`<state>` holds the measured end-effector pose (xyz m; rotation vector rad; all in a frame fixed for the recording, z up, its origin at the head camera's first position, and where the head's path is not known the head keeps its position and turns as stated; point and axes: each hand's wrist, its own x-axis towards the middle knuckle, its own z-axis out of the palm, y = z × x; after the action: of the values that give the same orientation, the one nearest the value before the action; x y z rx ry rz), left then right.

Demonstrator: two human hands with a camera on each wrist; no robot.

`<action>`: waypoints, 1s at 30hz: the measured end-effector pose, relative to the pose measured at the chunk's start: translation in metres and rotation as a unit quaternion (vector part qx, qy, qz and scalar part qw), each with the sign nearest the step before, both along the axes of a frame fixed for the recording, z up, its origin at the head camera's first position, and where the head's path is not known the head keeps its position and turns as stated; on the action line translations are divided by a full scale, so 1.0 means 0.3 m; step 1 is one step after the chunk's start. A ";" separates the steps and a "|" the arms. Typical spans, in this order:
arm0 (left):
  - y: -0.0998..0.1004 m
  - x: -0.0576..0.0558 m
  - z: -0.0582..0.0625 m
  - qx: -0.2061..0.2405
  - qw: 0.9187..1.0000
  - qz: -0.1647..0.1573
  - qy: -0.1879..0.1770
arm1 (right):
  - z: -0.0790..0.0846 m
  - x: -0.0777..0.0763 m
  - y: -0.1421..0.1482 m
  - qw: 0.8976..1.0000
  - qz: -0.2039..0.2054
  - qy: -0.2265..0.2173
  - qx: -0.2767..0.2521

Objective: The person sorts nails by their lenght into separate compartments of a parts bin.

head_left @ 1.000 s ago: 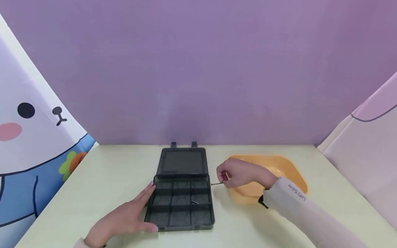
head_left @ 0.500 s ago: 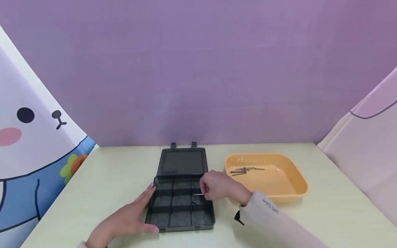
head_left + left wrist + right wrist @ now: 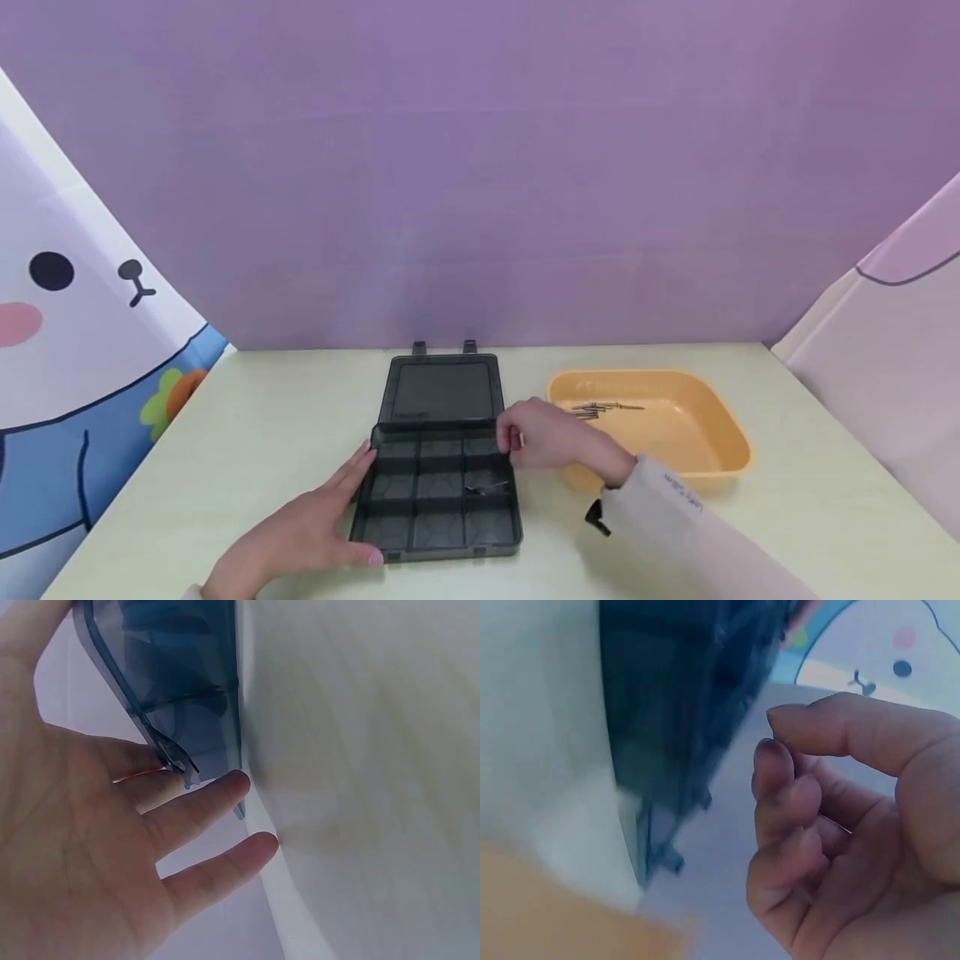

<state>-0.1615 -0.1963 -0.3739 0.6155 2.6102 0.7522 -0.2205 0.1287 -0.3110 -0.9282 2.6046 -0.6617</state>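
Dark translucent organizer box (image 3: 437,492), lid open, nine compartments, two screws inside.

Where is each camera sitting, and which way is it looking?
Head: worn on the head, looks forward and down at the table, dark compartment box and orange tray; both hands and a sleeve show.
Left wrist: on that wrist, looks past the left hand lying flat against the box edge.
Right wrist: on that wrist, looks past the curled right hand, holding nothing, to the box.
All three views share the box.
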 end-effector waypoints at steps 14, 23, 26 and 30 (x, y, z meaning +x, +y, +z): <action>-0.013 0.006 0.009 0.017 1.000 0.015 -0.005 | 0.089 -0.197 0.315 0.998 0.022 0.057 -0.010; 0.001 0.013 0.004 0.017 1.000 0.006 0.007 | -0.019 -0.265 0.405 0.998 0.056 -0.027 -0.017; 0.002 0.017 0.002 0.018 1.000 0.005 0.006 | -0.052 -0.274 0.418 0.997 0.070 -0.033 -0.011; 0.003 0.022 0.006 0.014 1.000 0.007 0.002 | -0.069 -0.273 0.417 0.996 0.085 -0.040 -0.002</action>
<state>-0.1549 -0.1953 -0.3720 0.6085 2.6139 0.7951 -0.3026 0.2536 -0.3318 -1.0868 2.4230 -0.6448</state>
